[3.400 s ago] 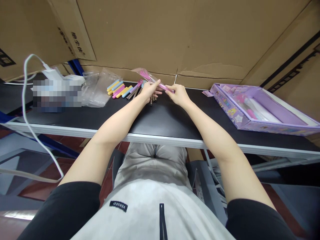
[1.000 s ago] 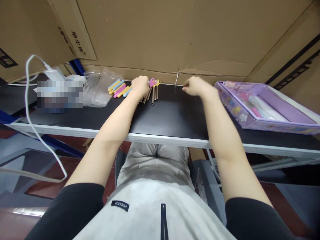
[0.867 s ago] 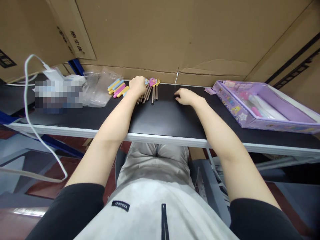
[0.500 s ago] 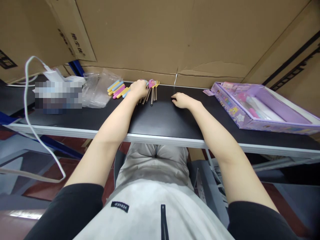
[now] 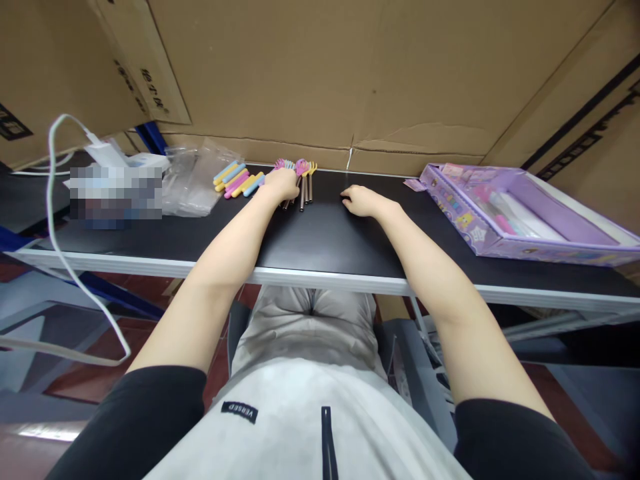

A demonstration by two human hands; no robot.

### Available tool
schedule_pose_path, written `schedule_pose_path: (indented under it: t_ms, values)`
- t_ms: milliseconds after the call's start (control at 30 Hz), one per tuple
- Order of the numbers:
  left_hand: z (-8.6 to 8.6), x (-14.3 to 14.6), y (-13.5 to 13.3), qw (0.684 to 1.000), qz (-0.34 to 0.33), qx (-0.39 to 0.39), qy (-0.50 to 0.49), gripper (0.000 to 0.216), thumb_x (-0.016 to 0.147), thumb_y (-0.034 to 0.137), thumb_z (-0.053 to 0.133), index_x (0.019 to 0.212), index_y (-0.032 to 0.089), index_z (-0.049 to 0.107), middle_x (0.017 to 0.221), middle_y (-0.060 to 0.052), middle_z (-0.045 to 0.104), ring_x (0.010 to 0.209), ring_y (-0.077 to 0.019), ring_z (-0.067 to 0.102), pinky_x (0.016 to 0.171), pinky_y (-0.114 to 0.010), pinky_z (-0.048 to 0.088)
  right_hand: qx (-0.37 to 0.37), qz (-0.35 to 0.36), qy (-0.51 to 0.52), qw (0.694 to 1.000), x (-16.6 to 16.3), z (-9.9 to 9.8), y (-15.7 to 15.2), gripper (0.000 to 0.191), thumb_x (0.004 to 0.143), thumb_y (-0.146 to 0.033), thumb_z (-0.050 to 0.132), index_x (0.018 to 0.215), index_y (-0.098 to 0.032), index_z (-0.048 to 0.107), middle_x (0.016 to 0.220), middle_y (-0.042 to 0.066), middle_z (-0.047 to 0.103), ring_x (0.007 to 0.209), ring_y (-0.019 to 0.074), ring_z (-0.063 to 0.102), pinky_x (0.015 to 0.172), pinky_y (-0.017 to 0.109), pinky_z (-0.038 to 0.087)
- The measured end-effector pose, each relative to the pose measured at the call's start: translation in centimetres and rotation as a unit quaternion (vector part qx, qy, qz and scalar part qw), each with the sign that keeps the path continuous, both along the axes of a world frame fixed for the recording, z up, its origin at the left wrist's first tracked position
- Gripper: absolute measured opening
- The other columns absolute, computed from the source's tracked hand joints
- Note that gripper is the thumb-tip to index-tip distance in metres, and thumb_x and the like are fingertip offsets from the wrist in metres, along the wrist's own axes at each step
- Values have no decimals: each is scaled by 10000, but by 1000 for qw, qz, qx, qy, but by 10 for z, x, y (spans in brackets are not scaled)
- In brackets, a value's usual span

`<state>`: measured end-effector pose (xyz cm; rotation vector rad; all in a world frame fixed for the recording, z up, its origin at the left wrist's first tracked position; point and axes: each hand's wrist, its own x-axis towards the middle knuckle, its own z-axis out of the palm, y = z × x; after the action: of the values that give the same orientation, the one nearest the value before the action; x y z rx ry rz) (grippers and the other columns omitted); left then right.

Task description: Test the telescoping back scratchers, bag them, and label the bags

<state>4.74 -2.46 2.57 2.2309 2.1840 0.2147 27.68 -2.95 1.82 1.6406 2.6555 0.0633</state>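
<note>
My left hand [image 5: 283,185] is closed, its fingers bent down over a row of thin metal sticks with coloured heads [image 5: 303,190]. It touches the sticks on the left of the row and hides part of them. Pink, blue and yellow heads show beyond the knuckles, pointing to the back of the table. Beside the wrist lie several coloured handles [image 5: 237,180] in yellow, blue and pink. My right hand [image 5: 362,201] rests on the black tabletop, to the right of the row, with its fingers curled and nothing visible in them.
An open purple box [image 5: 480,233] with packaged pieces inside stands on the right, a small pink card [image 5: 415,185] near its corner. Clear plastic bags [image 5: 193,183] lie on the left, next to a blurred-out item and a white cable [image 5: 53,193]. Cardboard [image 5: 320,73] walls the back.
My left hand has shifted slightly right and toward me over the sticks, uncovering more coloured heads behind it. My right hand has stayed in place.
</note>
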Motion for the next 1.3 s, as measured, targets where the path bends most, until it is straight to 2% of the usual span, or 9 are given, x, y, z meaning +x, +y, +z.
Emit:
schedule_pose_path:
  t_ms: [200, 500, 700, 867, 1100, 1300]
  values:
    - [-5, 1, 5, 999, 0, 13, -36, 346, 828, 229, 713, 1153, 128, 779, 1126, -226, 799, 1192, -386, 755, 984, -408, 605, -1, -2, -3, 1000, 0, 0, 1, 464, 1060, -136, 493, 1455, -69, 726, 1510, 218, 676, 1411, 338, 670, 1186, 399, 531]
    - [-16, -2, 17, 994, -8, 47, -98, 295, 803, 239, 724, 1078, 141, 768, 1024, -208, 792, 1141, -376, 756, 905, -378, 595, 14, 9, 13, 1000, 4, -5, 7, 440, 1040, -153, 545, 1421, -135, 764, 1456, 174, 725, 1371, 323, 698, 1171, 392, 550]
    - [-13, 2, 13, 992, -51, 75, -86, 224, 819, 207, 697, 1007, 118, 778, 920, -170, 763, 1073, -364, 764, 909, -383, 588, -2, -9, 34, 999, 0, 1, -1, 495, 1041, -139, 557, 1515, -81, 686, 1541, 193, 660, 1455, 329, 638, 1240, 407, 494]
    - [-9, 15, 5, 986, -84, 90, -116, 107, 797, 198, 709, 871, 139, 759, 854, -131, 731, 1039, -335, 744, 956, -376, 564, 25, 22, 104, 994, -4, -2, -2, 553, 1028, -127, 563, 1574, -58, 613, 1563, 201, 641, 1463, 304, 629, 1255, 417, 475]
    - [-11, 26, -1, 968, -180, 92, -146, 69, 796, 197, 684, 848, 169, 720, 832, -77, 725, 954, -270, 702, 948, -341, 537, 46, 46, 160, 985, -4, -9, 3, 640, 1037, -165, 556, 1669, -104, 483, 1516, 186, 683, 1395, 299, 668, 1210, 449, 507]
    - [-13, 30, -3, 957, -226, 103, -150, 34, 792, 201, 669, 806, 174, 684, 804, -60, 704, 916, -262, 690, 933, -362, 532, 58, 66, 154, 984, -7, -10, 1, 585, 1055, -163, 525, 1637, -117, 533, 1575, 177, 639, 1444, 302, 635, 1225, 439, 484]
